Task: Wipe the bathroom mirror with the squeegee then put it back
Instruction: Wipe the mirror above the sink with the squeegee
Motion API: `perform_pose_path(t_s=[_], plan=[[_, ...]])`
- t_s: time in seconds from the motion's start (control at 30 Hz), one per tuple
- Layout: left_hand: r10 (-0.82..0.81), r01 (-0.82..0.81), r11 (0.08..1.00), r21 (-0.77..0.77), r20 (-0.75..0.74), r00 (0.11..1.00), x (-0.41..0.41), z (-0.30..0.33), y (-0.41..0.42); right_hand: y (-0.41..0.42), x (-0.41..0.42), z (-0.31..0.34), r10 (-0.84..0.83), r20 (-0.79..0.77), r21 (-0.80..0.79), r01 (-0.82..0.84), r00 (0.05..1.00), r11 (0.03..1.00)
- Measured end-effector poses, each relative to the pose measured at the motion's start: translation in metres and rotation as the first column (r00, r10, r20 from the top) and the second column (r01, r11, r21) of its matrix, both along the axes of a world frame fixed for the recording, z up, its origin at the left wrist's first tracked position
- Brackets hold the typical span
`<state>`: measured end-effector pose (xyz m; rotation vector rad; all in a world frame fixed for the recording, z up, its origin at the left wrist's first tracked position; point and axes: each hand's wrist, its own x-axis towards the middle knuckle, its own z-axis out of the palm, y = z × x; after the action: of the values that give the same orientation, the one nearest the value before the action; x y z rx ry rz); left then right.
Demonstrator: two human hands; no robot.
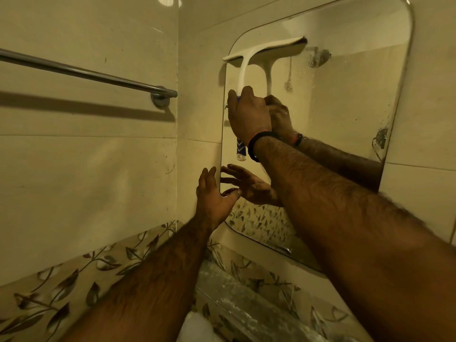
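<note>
The squeegee (243,62) is white with a blue-and-white grip, and its blade lies flat against the upper left part of the bathroom mirror (345,107). My right hand (248,114), with a dark band on the wrist, is closed around the handle below the blade. My left hand (214,193) is lower down with spread fingers, resting on the mirror's left edge and holding nothing. Both hands and the squeegee are reflected in the glass.
A chrome towel rail (81,71) runs along the left wall. Beige tiles cover both walls, with a leaf-pattern border (81,275) lower down. A shower head (318,58) and a hook show as reflections in the mirror. A ledge sits below the mirror.
</note>
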<state>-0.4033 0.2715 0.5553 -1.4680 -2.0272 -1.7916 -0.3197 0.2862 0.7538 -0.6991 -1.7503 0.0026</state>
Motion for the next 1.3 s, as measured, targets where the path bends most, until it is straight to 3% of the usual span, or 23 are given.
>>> perform_pose_path(t_s=[0.17, 0.3, 0.93, 1.3], plan=[[0.025, -0.025, 1.0, -0.015, -0.013, 1.0, 0.002, -0.002, -0.004, -0.001, -0.002, -0.019, 0.006, 0.047, 0.035, -0.008, 0.999, 0.999], [0.034, -0.033, 0.999, -0.024, 0.049, 0.998, -0.001, -0.008, -0.01, -0.005, -0.004, -0.047, 0.04, 0.003, -0.065, -0.04, 0.999, 0.997], [0.066, -0.056, 0.991, -0.12, 0.083, 0.994, 0.001, -0.035, -0.041, -0.033, 0.026, -0.253, 0.06, 0.226, -0.287, 0.007, 0.972, 0.958], [0.096, -0.086, 0.988, -0.132, 0.078, 0.992, 0.001, -0.046, -0.05, -0.061, 0.029, -0.303, 0.077, 0.235, -0.449, 0.037, 0.969, 0.893]])
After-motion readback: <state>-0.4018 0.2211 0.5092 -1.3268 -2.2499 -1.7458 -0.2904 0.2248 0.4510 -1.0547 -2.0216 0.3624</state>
